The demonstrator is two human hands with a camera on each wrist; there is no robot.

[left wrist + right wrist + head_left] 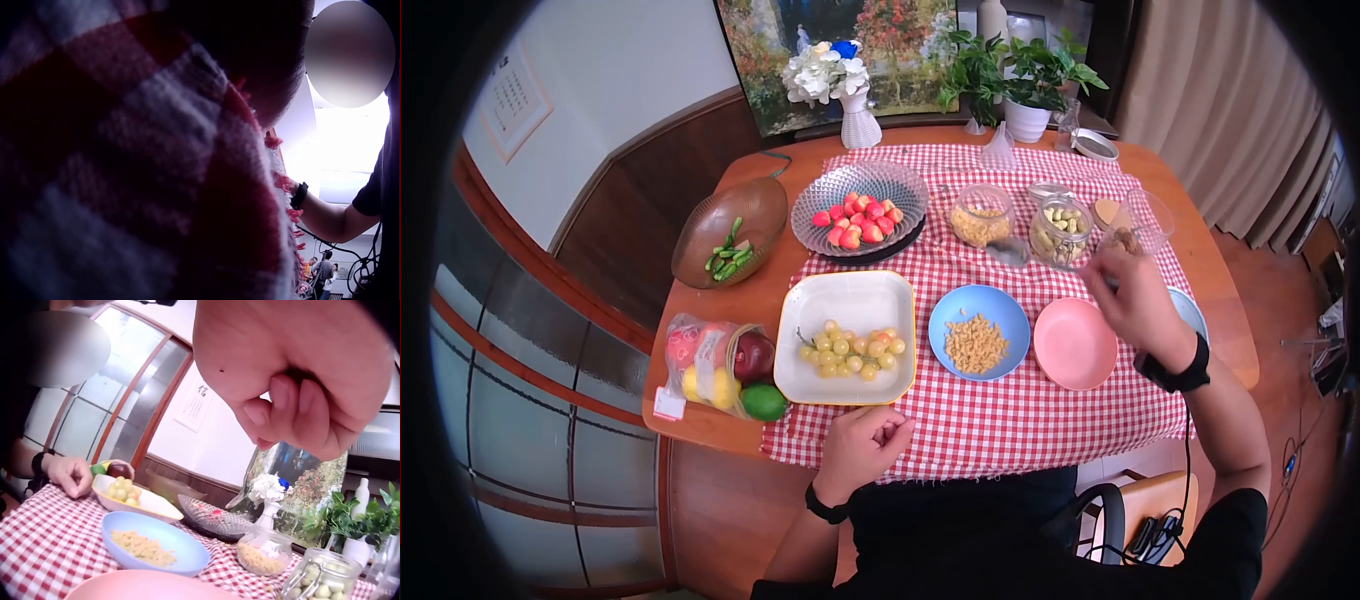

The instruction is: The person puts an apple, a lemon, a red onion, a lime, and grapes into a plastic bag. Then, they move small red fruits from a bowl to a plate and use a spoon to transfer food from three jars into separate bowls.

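My right hand (1138,300) is raised over the right side of the table with its fingers curled. It grips a spoon (1007,252), whose blurred grey bowl hangs just in front of a glass jar of small tan pieces (981,217); the handle is mostly hidden. Beside the spoon, a clip-top jar of pale green nuts (1060,228) stands open. Below are a pink plate (1076,343) and a blue plate (940,310) bearing tan pieces (977,344). Loosely curled and holding nothing, my left hand (863,452) rests at the table's front edge, below a white dish (847,290) of grapes (850,350).
A glass bowl of red fruit (860,220) and a brown bowl of green peppers (729,250) stand back left. Bagged fruit (715,365) and a green fruit (763,403) lie front left. A clear container (1150,215) and another blue plate (1190,312) are near my right hand.
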